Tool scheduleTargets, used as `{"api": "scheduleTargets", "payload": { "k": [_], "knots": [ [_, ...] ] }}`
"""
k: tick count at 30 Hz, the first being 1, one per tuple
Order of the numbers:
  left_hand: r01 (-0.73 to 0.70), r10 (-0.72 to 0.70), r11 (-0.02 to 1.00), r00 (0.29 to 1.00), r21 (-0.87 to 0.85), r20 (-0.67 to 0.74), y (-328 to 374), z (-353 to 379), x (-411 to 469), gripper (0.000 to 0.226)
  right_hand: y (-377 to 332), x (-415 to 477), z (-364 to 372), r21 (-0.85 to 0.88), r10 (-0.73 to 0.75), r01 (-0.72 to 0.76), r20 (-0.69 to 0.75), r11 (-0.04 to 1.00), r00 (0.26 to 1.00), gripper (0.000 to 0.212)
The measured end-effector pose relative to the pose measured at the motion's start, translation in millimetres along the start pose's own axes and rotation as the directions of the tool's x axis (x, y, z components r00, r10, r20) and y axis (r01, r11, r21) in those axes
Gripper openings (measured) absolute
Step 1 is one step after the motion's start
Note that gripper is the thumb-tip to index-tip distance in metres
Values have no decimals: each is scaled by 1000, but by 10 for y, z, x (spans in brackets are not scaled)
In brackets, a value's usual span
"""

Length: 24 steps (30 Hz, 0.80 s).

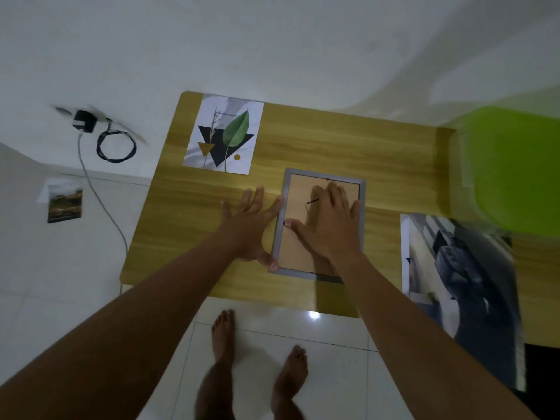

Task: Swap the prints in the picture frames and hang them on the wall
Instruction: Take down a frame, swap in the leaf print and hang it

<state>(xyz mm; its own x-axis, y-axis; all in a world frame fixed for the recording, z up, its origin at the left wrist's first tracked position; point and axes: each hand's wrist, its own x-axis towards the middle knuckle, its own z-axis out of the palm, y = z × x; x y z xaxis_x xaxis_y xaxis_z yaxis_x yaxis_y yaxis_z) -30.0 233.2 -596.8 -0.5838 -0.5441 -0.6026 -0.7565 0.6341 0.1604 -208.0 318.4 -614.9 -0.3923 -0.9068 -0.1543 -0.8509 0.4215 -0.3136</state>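
A grey picture frame (362,189) lies face down on the wooden table (348,140), its tan backing board up. My right hand (328,222) lies flat on the backing board, fingers straight, thumb at the frame's left inner edge. My left hand (253,225) rests spread on the table beside the frame, with its index finger and thumb touching the frame's left side. A loose leaf print (225,133) lies at the table's far left. A dark grey print (460,286) hangs over the table's right edge.
A lime green plastic chair (512,168) stands at the right. On the wall at left hang a charger (85,121) with a looped cable and a small landscape picture (64,201). My bare feet (257,353) stand on white floor tiles.
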Motion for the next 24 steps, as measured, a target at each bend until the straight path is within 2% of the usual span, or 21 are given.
{"api": "scheduleTargets", "payload": {
  "k": [24],
  "knots": [
    [-7,7,1000,1000,-9,5,11,-26,-25,145,-53,36,-32,37,46,-47,8,998,999,100]
  ]
}}
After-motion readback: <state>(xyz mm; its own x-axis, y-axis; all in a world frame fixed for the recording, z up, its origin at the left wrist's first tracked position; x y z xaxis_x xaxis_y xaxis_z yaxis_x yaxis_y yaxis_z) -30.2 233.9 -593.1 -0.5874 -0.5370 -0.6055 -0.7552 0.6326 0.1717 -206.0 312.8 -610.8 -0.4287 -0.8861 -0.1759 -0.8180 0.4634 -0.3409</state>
